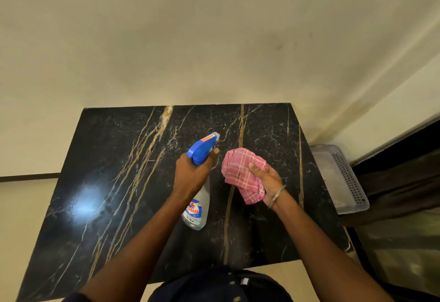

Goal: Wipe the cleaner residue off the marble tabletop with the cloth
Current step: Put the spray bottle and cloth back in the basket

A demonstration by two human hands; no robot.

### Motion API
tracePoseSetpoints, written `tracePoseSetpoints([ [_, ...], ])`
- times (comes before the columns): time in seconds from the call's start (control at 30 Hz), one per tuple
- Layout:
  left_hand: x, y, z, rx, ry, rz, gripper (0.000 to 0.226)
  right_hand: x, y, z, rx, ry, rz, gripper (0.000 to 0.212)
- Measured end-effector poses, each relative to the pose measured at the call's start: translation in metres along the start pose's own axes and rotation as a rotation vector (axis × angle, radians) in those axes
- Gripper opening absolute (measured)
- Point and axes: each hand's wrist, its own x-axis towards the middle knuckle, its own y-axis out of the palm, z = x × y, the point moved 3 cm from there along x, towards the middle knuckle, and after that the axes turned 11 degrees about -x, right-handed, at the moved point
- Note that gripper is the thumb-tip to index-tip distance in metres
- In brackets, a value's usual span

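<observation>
Black marble tabletop [119, 158], gold-veined, set against cream wall [190, 39]. Over the tabletop's middle, folded pink checked cloth [240, 170], pinched between thumb and curled fingers of right hand [266, 182]; contact with the tabletop not discernible. Just left of that, left hand [192, 175] wrapped round the neck of clear, blue-headed spray bottle [196, 208], forefinger at the trigger, nozzle toward the tabletop's far edge. Beside the tabletop's right edge, pale perforated basket [345, 177], dark curtain [392, 182] beyond. Bright glare patch [85, 201] on the tabletop's left half.
</observation>
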Motion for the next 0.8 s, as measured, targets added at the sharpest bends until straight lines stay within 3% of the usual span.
tracePoseSetpoints([
  [0.13, 0.004, 0.011, -0.008, -0.053, 0.0, 0.049, 0.02, -0.006, -0.014, 0.004, 0.011, -0.045, -0.107, 0.028],
  [0.3, 0.008, 0.052, -0.024, -0.121, 0.044, 0.136, 0.02, -0.001, -0.053, 0.017, 0.105, -0.093, -0.211, 0.037],
  [0.57, 0.019, 0.185, -0.029, -0.161, 0.046, 0.288, 0.048, 0.026, -0.176, 0.045, 0.206, -0.15, -0.378, 0.037],
  [0.7, 0.024, 0.27, -0.025, -0.112, 0.017, 0.333, 0.054, 0.059, -0.268, 0.045, 0.254, -0.085, -0.471, 0.057],
  [0.8, 0.025, 0.334, -0.027, -0.135, -0.012, 0.36, 0.044, 0.096, -0.347, 0.033, 0.275, -0.013, -0.478, 0.088],
])
